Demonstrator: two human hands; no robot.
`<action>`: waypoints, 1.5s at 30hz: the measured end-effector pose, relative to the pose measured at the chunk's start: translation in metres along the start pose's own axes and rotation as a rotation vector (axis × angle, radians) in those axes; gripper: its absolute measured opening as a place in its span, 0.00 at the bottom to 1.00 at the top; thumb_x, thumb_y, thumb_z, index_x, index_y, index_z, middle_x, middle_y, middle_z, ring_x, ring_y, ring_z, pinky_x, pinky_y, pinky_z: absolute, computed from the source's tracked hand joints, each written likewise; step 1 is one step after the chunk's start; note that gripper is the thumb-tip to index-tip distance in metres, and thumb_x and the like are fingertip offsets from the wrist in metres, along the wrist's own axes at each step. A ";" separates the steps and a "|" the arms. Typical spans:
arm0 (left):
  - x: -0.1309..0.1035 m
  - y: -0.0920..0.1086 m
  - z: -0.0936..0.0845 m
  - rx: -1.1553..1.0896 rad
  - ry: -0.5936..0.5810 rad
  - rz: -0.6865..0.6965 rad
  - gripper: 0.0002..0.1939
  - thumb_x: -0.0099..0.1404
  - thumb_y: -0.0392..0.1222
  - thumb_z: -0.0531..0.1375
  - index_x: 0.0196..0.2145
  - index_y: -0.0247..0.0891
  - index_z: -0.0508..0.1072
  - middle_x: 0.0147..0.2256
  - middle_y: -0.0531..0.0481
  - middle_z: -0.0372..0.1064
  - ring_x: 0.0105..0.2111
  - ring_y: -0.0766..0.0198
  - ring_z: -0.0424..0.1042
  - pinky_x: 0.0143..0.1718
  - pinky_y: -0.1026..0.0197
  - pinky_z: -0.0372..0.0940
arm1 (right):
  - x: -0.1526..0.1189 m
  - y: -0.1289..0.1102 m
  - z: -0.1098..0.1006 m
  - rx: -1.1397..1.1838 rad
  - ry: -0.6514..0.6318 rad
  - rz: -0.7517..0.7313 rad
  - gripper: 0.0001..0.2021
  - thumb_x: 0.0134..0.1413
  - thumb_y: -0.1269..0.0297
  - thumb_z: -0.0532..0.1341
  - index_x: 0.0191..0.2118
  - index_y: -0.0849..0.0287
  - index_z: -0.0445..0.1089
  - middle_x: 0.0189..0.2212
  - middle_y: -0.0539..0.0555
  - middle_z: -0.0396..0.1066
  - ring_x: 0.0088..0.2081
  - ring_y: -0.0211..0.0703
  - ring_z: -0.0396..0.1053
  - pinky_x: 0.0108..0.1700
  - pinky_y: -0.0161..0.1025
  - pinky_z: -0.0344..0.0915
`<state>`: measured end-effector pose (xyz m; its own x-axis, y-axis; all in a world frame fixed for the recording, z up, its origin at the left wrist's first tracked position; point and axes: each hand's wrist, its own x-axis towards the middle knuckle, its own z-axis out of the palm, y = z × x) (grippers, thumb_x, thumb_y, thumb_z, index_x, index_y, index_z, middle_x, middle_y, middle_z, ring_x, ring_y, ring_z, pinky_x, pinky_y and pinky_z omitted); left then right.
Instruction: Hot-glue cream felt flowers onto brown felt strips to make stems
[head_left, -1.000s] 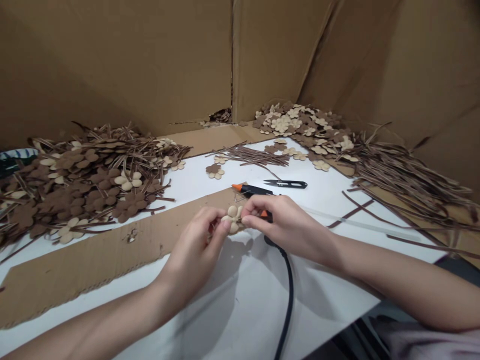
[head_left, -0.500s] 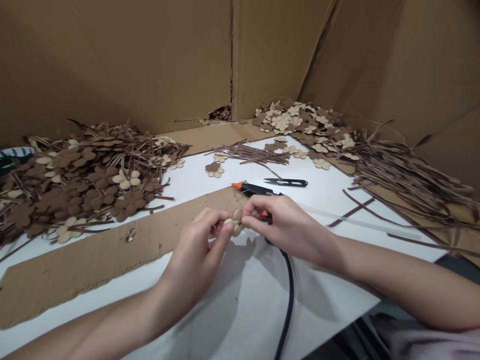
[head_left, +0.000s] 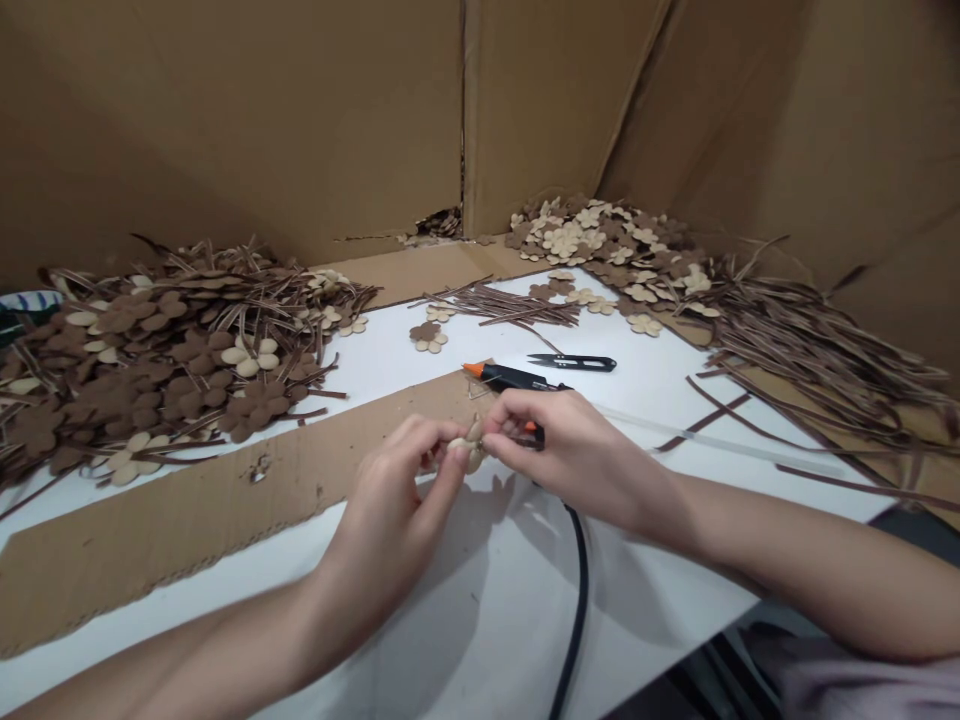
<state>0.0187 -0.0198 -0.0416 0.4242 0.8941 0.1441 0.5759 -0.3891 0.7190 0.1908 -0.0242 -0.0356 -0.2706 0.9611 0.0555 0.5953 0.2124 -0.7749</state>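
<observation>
Over the worktop [head_left: 517,610], fingers of the left hand [head_left: 401,485] clamp a cream flower [head_left: 474,458], likely light, soft, best held by a petal; those of the right hand [head_left: 566,440] meet beside it, contents unclear.

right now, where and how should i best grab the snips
The snips are probably best gripped by the broad handle end, from the right: they lie flat, narrow blades pointing left, with the glue gun on their near side.
</observation>
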 end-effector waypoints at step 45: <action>0.005 -0.001 0.003 -0.118 0.042 -0.196 0.09 0.58 0.41 0.56 0.34 0.34 0.72 0.27 0.49 0.71 0.29 0.62 0.68 0.31 0.62 0.61 | 0.003 0.002 0.008 0.209 0.021 0.080 0.03 0.50 0.66 0.57 0.30 0.59 0.65 0.29 0.51 0.71 0.32 0.38 0.69 0.32 0.33 0.62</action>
<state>0.0225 -0.0157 -0.0434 0.2814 0.9594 0.0202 0.5579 -0.1806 0.8100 0.1849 -0.0220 -0.0426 -0.2122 0.9772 -0.0001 0.4438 0.0963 -0.8909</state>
